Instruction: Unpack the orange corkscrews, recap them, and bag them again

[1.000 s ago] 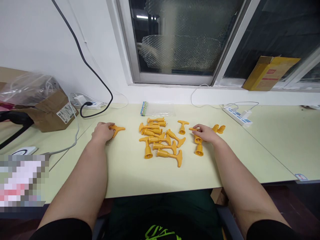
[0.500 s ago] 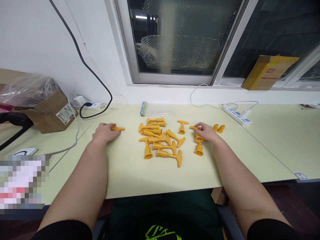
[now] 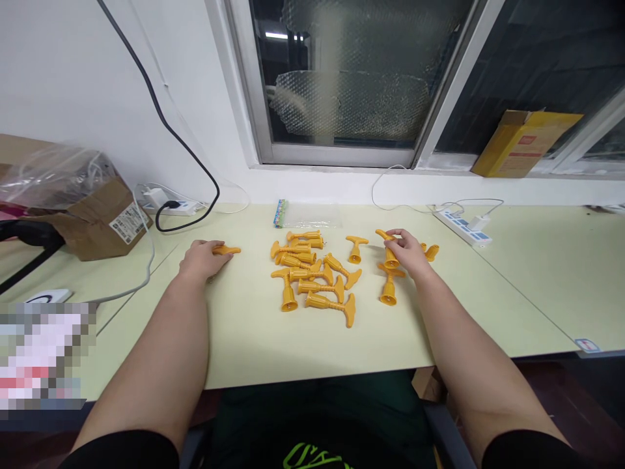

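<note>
On the left of the table, my left hand (image 3: 202,258) is closed on a yellow T-handled tool (image 3: 228,250); only the end of its handle shows past my fingers. At the right, my right hand (image 3: 410,254) pinches another yellow T-handled tool (image 3: 391,254) by its handle, the cup end pointing down. Just below it lies a similar tool (image 3: 388,292). Several more yellow tools (image 3: 317,286) form a loose pile between my hands, and one (image 3: 356,251) lies apart at the pile's right. Partly behind my right hand are more yellow pieces (image 3: 431,252).
A clear plastic bag (image 3: 312,214) lies behind the pile. An open cardboard box (image 3: 105,218) and a power strip (image 3: 183,206) are at the back left. Another power strip (image 3: 463,226) sits at the back right. A yellow carton (image 3: 527,143) leans by the window.
My right hand has raised its tool slightly, and more of the tool's handle and cup now shows. My left hand and its tool have shifted slightly left.
</note>
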The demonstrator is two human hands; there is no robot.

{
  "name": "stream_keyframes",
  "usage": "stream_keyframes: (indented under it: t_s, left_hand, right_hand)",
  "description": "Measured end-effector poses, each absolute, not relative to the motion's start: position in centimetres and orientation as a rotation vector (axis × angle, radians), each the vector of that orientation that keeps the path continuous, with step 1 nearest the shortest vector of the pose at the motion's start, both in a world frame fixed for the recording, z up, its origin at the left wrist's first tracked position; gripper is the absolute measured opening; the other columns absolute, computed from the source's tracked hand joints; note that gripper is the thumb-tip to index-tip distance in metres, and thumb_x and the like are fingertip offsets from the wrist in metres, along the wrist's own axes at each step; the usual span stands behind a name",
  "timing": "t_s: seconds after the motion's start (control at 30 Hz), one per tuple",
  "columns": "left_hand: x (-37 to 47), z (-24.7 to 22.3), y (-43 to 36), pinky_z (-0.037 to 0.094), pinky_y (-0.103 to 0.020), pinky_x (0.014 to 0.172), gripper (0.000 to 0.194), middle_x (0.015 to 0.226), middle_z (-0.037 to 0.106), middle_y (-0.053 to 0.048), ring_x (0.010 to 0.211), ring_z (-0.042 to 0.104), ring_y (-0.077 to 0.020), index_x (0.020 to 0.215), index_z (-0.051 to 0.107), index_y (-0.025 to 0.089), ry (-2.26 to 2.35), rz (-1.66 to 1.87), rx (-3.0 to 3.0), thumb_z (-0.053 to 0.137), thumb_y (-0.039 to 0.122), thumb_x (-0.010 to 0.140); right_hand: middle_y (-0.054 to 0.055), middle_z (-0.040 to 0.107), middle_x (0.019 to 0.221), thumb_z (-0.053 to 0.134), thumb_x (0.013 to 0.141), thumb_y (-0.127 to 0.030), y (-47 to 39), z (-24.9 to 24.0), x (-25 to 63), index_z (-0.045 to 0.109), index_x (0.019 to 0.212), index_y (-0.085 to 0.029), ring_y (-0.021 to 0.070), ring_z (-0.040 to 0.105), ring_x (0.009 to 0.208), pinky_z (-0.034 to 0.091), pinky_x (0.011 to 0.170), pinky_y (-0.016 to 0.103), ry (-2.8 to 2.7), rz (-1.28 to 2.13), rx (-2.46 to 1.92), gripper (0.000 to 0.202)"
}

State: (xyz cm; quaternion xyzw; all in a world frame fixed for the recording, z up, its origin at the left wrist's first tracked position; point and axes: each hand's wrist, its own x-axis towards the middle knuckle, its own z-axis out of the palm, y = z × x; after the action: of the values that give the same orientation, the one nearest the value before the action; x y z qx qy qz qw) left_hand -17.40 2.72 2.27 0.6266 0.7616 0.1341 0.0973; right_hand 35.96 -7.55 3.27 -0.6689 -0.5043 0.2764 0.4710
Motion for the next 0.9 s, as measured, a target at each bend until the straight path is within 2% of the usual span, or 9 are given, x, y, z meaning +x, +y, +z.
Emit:
stream_keyframes:
  t_s: [0.13, 0.37, 0.5, 0.6, 0.67, 0.77, 0.9]
  left_hand:
    - [-17.0, 2.7, 2.4, 0.05, -0.047, 0.103, 0.065, 0.146, 0.051, -0.017, 0.127, 0.06, -0.0372, 0.138, 0.065, 0.028, 2.318, 0.4, 1.818, 0.07, 0.06, 0.082]
    - [-17.3, 2.5, 2.6, 0.05, -0.047, 0.102, 0.063, 0.141, 0.055, -0.017, 0.125, 0.06, -0.0367, 0.132, 0.065, 0.025, 2.302, 0.461, 1.835, 0.074, 0.057, 0.078]
    - [-16.7, 3.0, 2.0, 0.047, -0.06, 0.102, 0.061, 0.138, 0.056, -0.021, 0.131, 0.05, -0.0458, 0.125, 0.067, 0.025, 2.346, 0.574, 1.8, 0.077, 0.06, 0.076]
    - [-15.3, 3.5, 1.4, 0.041, -0.068, 0.104, 0.051, 0.13, 0.059, -0.021, 0.133, 0.044, -0.0489, 0.12, 0.067, 0.022, 2.332, 0.899, 1.893, 0.074, 0.053, 0.08]
    - [-13.8, 3.9, 1.1, 0.04, -0.065, 0.108, 0.041, 0.126, 0.059, -0.019, 0.131, 0.046, -0.0447, 0.12, 0.068, 0.022, 2.23, 1.155, 2.026, 0.069, 0.043, 0.085]
    - [-10.6, 4.7, 0.1, 0.04, -0.056, 0.113, 0.032, 0.121, 0.061, -0.015, 0.124, 0.053, -0.0362, 0.12, 0.069, 0.022, 1.879, 1.408, 2.35, 0.063, 0.029, 0.089]
    - [-5.0, 6.0, -2.5, 0.046, -0.05, 0.111, 0.032, 0.123, 0.064, -0.013, 0.122, 0.058, -0.0298, 0.122, 0.069, 0.023, 1.246, 1.399, 2.735, 0.061, 0.02, 0.091]
  right_hand:
    - [-0.004, 0.061, 0.074, 0.071, 0.078, -0.044, -7.7, 3.5, 35.7, 0.063, 0.113, -0.027, 0.0151, 0.053, 0.063, 0.043, 0.06, 0.026, -1.216, 0.699, -1.61, 0.039]
    - [-0.002, 0.07, 0.084, 0.075, 0.076, -0.042, -7.1, 3.2, 35.8, 0.057, 0.111, -0.028, 0.0164, 0.06, 0.069, 0.046, 0.061, 0.027, -1.032, 0.786, -1.49, 0.042]
    - [0.001, 0.071, 0.087, 0.078, 0.076, -0.037, -6.8, 3.4, 35.5, 0.056, 0.099, -0.025, 0.0169, 0.066, 0.077, 0.052, 0.063, 0.026, -0.873, 0.882, -1.331, 0.034]
    - [0.001, 0.071, 0.094, 0.081, 0.077, -0.037, -7.2, 3.8, 34.9, 0.058, 0.096, -0.025, 0.0172, 0.07, 0.084, 0.058, 0.066, 0.025, -0.816, 1.055, -1.104, 0.033]
    - [0.0, 0.071, 0.102, 0.083, 0.077, -0.038, -7.6, 4.2, 34.2, 0.06, 0.101, -0.027, 0.0155, 0.071, 0.08, 0.057, 0.057, 0.023, -0.802, 1.172, -0.983, 0.035]
    - [-0.001, 0.072, 0.106, 0.083, 0.08, -0.038, -8.4, 4.6, 32.9, 0.059, 0.111, -0.029, 0.0106, 0.065, 0.062, 0.045, 0.04, 0.017, -0.871, 1.374, -0.882, 0.04]
    - [0.004, 0.073, 0.093, 0.085, 0.079, -0.032, -9.3, 5.4, 30.7, 0.061, 0.107, -0.021, 0.008, 0.057, 0.053, 0.039, 0.036, 0.013, -1.025, 1.642, -0.882, 0.038]
